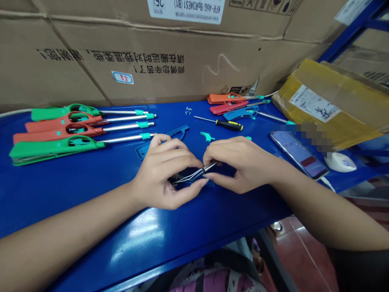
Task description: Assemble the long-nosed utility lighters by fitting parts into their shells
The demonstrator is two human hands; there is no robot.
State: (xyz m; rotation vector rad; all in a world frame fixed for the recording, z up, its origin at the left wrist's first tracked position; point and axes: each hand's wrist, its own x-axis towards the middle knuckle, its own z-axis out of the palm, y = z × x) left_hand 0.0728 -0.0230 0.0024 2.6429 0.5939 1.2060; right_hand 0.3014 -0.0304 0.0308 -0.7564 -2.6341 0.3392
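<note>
My left hand [165, 172] and my right hand [240, 162] meet over the blue table [91, 190]. Both are closed on one partly taken-apart long-nozzle lighter [194, 174]. The right fingers pinch its metal tube, and thin wires run from the tube into the left fingers. A blue lighter shell half [179, 133] lies just behind the left hand. A small teal plastic part [207, 136] and a yellow-and-black screwdriver [226, 124] lie behind the right hand.
Several green and orange lighters [69, 129] lie in a row at the left. Three more lighters [234, 105] lie at the back right, with tiny screws [188, 110] nearby. A phone [299, 154], a white mouse [340, 162], a taped parcel [328, 101] and cardboard boxes [136, 52] border the table.
</note>
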